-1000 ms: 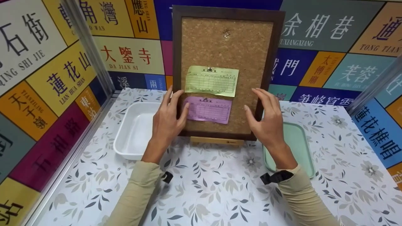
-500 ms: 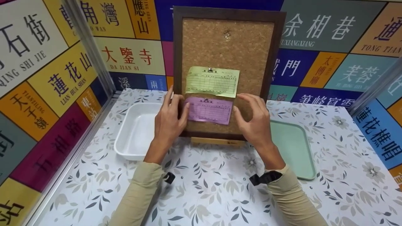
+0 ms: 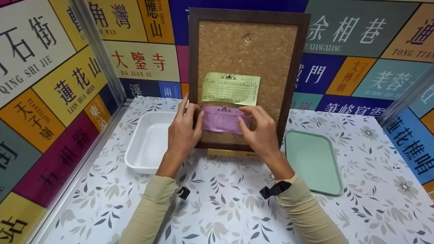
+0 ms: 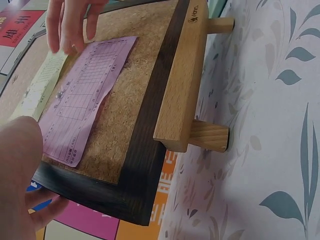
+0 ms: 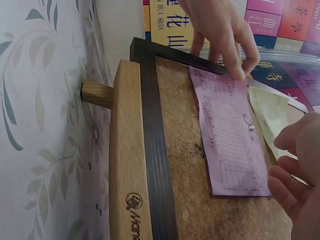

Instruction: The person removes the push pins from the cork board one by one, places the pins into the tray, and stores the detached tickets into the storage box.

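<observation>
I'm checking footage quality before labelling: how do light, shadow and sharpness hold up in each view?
Head view: fairly even light, but fine print on the purple slip is too small to read; left wrist view: soft shade on the tabletop beside the wooden stand; right wrist view: tabletop looks greyish, the slip's small print soft.

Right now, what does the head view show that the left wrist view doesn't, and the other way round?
Only the head view shows the white rectangular basin, the person's beige sleeves and the black wrist straps.

Only the left wrist view shows the two wooden legs under the easel's ledge.

Both show the framed cork board, the purple printed form, the yellow-green printed form, the wooden ledge, and at least part of the left hand and right hand.
</observation>
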`<control>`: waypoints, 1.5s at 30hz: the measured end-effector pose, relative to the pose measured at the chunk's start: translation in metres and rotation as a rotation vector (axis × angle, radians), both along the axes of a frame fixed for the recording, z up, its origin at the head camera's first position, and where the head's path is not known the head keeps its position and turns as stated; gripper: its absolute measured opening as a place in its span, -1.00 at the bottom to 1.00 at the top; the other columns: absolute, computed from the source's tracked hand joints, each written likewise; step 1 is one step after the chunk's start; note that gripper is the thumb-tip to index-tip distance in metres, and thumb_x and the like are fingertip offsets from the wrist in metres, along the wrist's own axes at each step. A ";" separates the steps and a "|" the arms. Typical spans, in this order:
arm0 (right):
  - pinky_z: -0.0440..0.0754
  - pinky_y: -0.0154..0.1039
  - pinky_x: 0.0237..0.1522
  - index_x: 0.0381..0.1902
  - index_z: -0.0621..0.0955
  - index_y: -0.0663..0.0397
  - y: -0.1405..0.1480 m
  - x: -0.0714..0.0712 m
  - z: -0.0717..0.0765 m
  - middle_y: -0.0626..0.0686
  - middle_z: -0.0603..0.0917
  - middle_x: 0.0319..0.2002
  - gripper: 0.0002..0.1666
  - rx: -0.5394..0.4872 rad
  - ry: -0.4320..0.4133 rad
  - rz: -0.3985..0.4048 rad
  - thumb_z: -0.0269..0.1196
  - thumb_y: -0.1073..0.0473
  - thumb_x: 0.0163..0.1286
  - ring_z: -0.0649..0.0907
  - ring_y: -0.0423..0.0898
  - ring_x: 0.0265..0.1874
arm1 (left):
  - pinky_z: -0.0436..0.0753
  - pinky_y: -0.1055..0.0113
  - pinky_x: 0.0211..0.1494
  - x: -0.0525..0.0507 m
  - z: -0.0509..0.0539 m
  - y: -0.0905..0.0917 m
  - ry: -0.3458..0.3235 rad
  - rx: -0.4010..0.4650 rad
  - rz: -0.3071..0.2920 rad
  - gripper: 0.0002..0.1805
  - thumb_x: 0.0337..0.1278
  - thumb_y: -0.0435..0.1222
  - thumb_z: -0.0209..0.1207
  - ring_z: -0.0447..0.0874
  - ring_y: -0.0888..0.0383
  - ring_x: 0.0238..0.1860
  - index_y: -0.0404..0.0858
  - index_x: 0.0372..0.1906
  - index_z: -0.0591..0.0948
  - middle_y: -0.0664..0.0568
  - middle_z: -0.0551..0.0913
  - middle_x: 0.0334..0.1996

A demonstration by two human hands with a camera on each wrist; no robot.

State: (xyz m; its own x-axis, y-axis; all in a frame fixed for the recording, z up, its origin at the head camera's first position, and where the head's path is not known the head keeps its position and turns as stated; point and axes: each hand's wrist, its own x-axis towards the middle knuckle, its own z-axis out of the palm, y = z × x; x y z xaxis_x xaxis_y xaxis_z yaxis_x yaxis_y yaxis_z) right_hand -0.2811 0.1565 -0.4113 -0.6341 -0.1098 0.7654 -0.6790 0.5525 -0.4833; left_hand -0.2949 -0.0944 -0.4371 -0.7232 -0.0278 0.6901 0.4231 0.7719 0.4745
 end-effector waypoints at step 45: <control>0.66 -0.30 -0.37 -0.18 0.84 0.13 -0.051 -0.024 -0.012 0.02 0.78 -0.39 -0.90 -0.131 0.007 -0.106 0.49 0.21 0.42 0.70 -0.17 -0.48 | 0.77 -0.13 0.19 -0.001 -0.004 -0.002 -0.017 -0.034 -0.006 -0.81 0.68 -0.14 0.09 0.56 -0.17 0.52 -0.14 0.08 0.62 -0.19 0.39 0.63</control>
